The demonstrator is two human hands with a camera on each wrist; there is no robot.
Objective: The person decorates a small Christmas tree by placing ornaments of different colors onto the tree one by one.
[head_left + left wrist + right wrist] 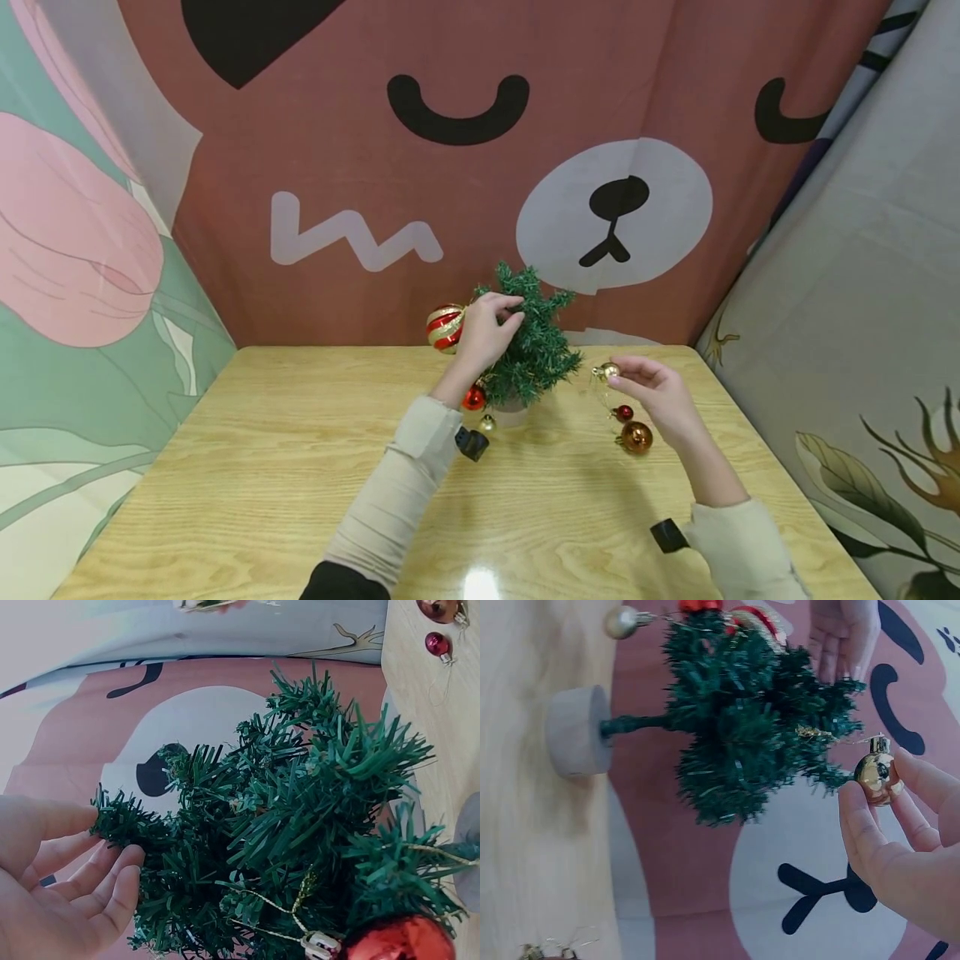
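Observation:
A small green artificial Christmas tree stands in a pale round base near the table's far edge. At its upper left, my left hand holds a branch tip between thumb and fingers. To the right of the tree, my right hand pinches a small shiny gold ball ornament with a thin gold loop. A large red-and-gold striped ball hangs on the tree's left side. Lower on that side are a red ball and a small gold ball.
On the wooden table, below my right hand, lie a small dark red ball and a larger copper ball. A printed bear curtain hangs right behind the table. Another patterned curtain borders the right side.

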